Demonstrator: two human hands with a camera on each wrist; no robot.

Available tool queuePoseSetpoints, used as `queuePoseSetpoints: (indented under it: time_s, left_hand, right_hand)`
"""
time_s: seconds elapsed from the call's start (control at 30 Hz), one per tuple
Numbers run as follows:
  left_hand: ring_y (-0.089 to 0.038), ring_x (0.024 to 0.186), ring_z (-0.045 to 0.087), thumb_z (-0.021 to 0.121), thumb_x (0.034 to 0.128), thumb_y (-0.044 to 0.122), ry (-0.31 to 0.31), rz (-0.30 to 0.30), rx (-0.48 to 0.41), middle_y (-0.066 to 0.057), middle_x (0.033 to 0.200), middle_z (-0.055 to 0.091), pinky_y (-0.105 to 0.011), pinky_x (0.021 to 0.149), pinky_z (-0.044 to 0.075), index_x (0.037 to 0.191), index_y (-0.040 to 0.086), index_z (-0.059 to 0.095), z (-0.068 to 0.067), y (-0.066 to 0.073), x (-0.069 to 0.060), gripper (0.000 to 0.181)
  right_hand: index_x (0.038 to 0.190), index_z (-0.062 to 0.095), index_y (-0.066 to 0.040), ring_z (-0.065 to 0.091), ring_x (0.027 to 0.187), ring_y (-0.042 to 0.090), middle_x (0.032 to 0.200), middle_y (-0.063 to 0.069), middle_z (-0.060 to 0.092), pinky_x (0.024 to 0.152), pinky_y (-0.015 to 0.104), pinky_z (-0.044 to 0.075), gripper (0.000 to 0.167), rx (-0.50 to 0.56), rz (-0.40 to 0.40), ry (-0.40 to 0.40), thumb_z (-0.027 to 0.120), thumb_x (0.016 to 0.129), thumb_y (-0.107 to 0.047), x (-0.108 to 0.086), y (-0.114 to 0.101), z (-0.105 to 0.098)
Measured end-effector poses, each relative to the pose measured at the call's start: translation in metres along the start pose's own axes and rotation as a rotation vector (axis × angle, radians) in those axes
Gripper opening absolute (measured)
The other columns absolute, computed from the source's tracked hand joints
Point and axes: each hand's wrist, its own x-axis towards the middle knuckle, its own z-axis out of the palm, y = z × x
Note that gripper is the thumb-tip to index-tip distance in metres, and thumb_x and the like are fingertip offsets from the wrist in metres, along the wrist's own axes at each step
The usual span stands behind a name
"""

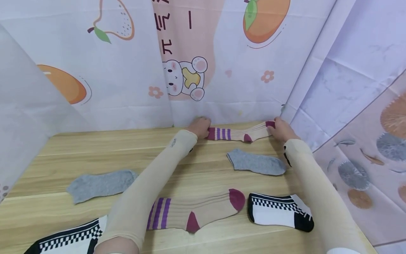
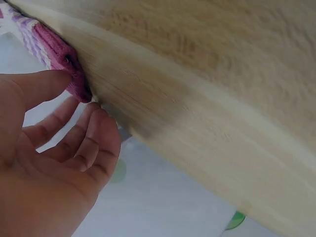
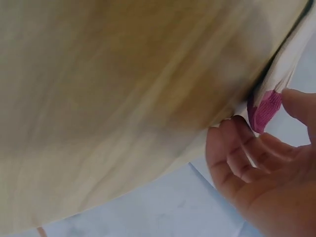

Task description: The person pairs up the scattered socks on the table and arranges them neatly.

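At the table's far edge lies a beige crew sock (image 1: 234, 134) with purple stripes and a maroon cuff, heel and toe. My left hand (image 1: 200, 127) is at its cuff, thumb on top and fingers bent beneath; the left wrist view shows the maroon cuff (image 2: 57, 49) by the thumb tip. On the right, my right hand (image 1: 283, 129) has the maroon toe (image 3: 266, 109) between thumb and fingers. Nearer me lies a matching striped sock (image 1: 203, 211), its cuff end hidden by my left forearm.
A grey ankle sock (image 1: 258, 163) lies below the far sock, another grey sock (image 1: 101, 184) to the left. Two black-and-white checkered socks, the right one (image 1: 279, 211) and the left one (image 1: 73, 236), are in front. A printed curtain (image 1: 127, 84) borders the wooden table (image 1: 63, 151).
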Motion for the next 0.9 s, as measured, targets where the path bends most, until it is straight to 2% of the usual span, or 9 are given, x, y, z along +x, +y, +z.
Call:
queuePoseSetpoints:
  time_s: [0.07,0.17,0.3,0.43,0.6,0.73,0.9]
  left_hand:
    - [-0.024,0.094,0.057,0.064,0.0915,0.007,-0.004,-0.024,-0.026,-0.01,0.1,0.062,-0.035,0.088,0.046,0.101,0.003,0.061,0.002,-0.001,0.002,0.011]
    - [-0.023,0.093,0.055,0.065,0.0891,0.006,-0.011,-0.065,-0.067,-0.009,0.098,0.061,-0.034,0.087,0.046,0.098,0.003,0.06,0.004,-0.003,0.003,0.011]
    - [-0.023,0.093,0.053,0.066,0.0865,0.005,-0.007,-0.077,-0.108,-0.008,0.096,0.06,-0.035,0.086,0.045,0.096,0.004,0.057,0.006,-0.004,0.003,0.013]
    - [-0.024,0.092,0.053,0.064,0.0861,0.003,0.006,-0.049,-0.19,-0.009,0.096,0.058,-0.036,0.084,0.046,0.1,0.006,0.052,0.009,-0.006,0.002,0.019]
    - [-0.025,0.091,0.054,0.062,0.0848,-0.005,0.021,-0.049,-0.328,-0.01,0.098,0.059,-0.035,0.081,0.046,0.104,0.007,0.048,0.014,-0.014,0.001,0.026]
    - [-0.023,0.089,0.054,0.058,0.086,-0.004,0.013,-0.022,-0.364,-0.009,0.099,0.059,-0.032,0.078,0.044,0.104,0.01,0.047,0.014,-0.018,-0.001,0.025]
    - [-0.023,0.092,0.053,0.057,0.0895,-0.001,0.006,0.004,-0.382,-0.01,0.101,0.058,-0.034,0.08,0.043,0.104,0.009,0.048,0.005,-0.021,-0.008,0.02]
  right_hand:
    - [0.123,0.043,0.018,0.055,0.1,0.048,0.114,0.04,0.053,0.088,0.059,0.044,0.045,-0.009,0.006,0.001,0.049,0.103,-0.022,0.0,-0.002,-0.001]
    - [0.098,0.053,0.011,0.054,0.081,0.04,0.094,0.03,0.057,0.074,0.052,0.045,0.034,-0.04,0.017,0.009,0.049,0.103,-0.023,0.001,-0.003,-0.001]
    - [0.081,0.054,0.004,0.052,0.07,0.036,0.083,0.025,0.058,0.064,0.047,0.043,0.034,-0.081,0.022,0.03,0.048,0.102,-0.022,0.001,0.0,0.002]
    - [0.083,0.052,0.004,0.053,0.072,0.038,0.085,0.028,0.058,0.066,0.05,0.044,0.031,-0.073,0.043,0.057,0.045,0.102,-0.019,0.0,0.006,0.004]
    - [0.086,0.05,0.005,0.054,0.076,0.043,0.086,0.029,0.056,0.069,0.055,0.044,0.023,-0.027,0.023,0.166,0.044,0.1,-0.013,-0.003,0.017,0.0]
    - [0.086,0.052,0.009,0.055,0.076,0.046,0.083,0.031,0.057,0.069,0.057,0.044,0.019,-0.014,-0.023,0.259,0.048,0.097,-0.006,-0.013,0.019,-0.01]
    - [0.087,0.054,0.011,0.056,0.076,0.046,0.082,0.031,0.059,0.069,0.057,0.044,0.021,-0.019,-0.044,0.294,0.05,0.099,-0.006,-0.028,0.021,-0.021]
